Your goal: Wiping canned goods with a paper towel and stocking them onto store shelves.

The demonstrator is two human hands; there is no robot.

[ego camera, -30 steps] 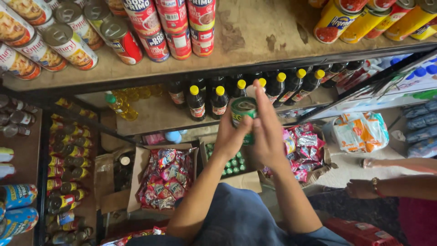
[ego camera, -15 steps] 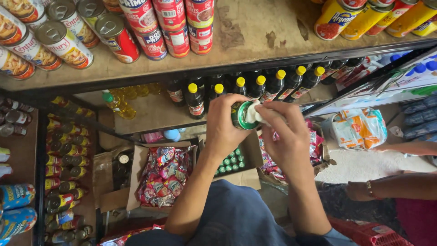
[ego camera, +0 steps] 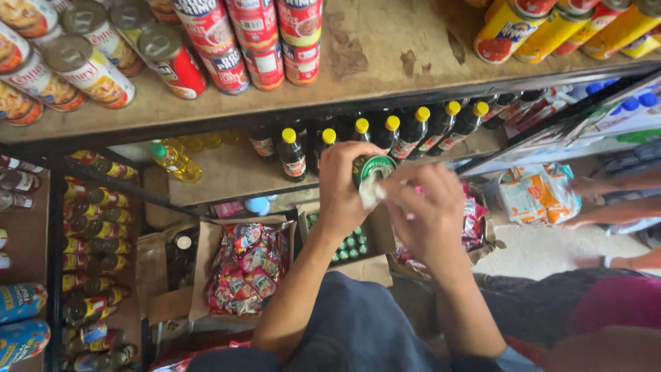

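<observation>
The left hand (ego camera: 348, 189) is closed around a small green can (ego camera: 373, 169), holding it up in front of the dark yellow-capped bottles (ego camera: 385, 134) on the lower shelf (ego camera: 227, 176). The right hand (ego camera: 430, 213) pinches a white cloth (ego camera: 372, 193) against the can. It seems a wiping step; turning the can needs a firm grip.

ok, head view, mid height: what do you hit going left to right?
Rack of small bottles → yellow oil bottle with green cap → box of red snack packets → left hand → green-topped can → right hand → orange and white bag.
</observation>
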